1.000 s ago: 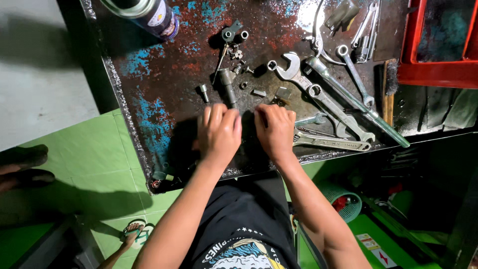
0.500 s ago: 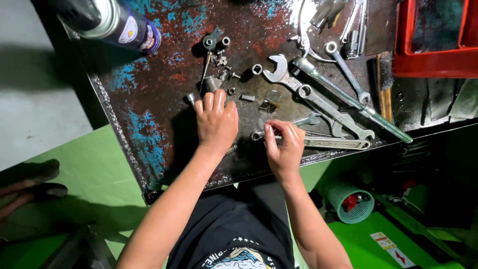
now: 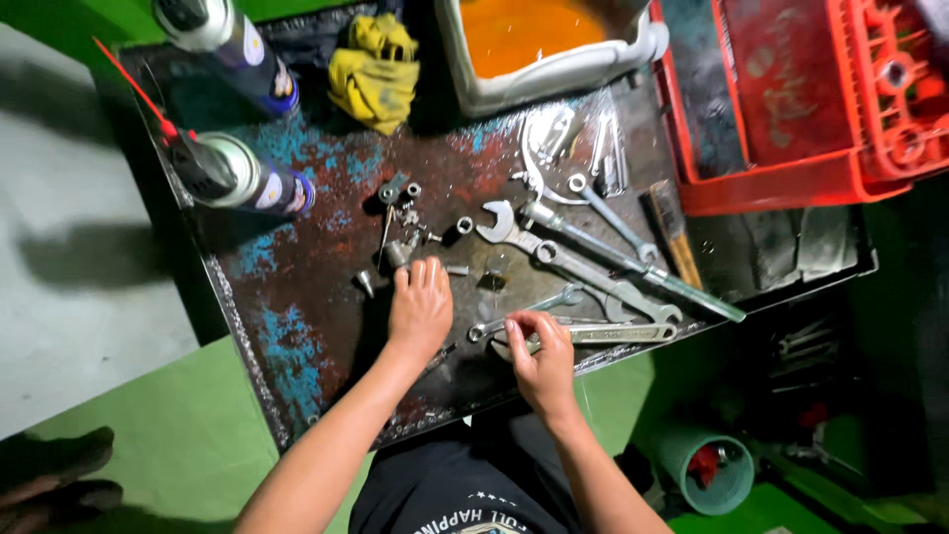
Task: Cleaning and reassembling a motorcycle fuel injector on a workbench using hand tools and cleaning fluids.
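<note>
My left hand (image 3: 419, 311) lies flat on the rusty metal tray (image 3: 297, 326), fingers together, fingertips next to small bolts and nuts (image 3: 400, 252). My right hand (image 3: 539, 361) is near the tray's front edge, its thumb and fingers pinched on the end of a flat silver wrench (image 3: 603, 334). A combination wrench (image 3: 524, 316) lies just above that hand. Several longer wrenches (image 3: 583, 267) fan out to the right.
Two spray cans (image 3: 242, 178) lie at the back left, one with a red straw. A yellow rag (image 3: 374, 71), a white tub of orange liquid (image 3: 544, 44) and a red crate (image 3: 791, 99) stand at the back. A green pipe (image 3: 707, 465) sits on the green floor.
The view has tilted up, showing more of the tray's back. My hands have moved apart: the left reached up toward the small parts, the right slid right onto the flat wrench.
</note>
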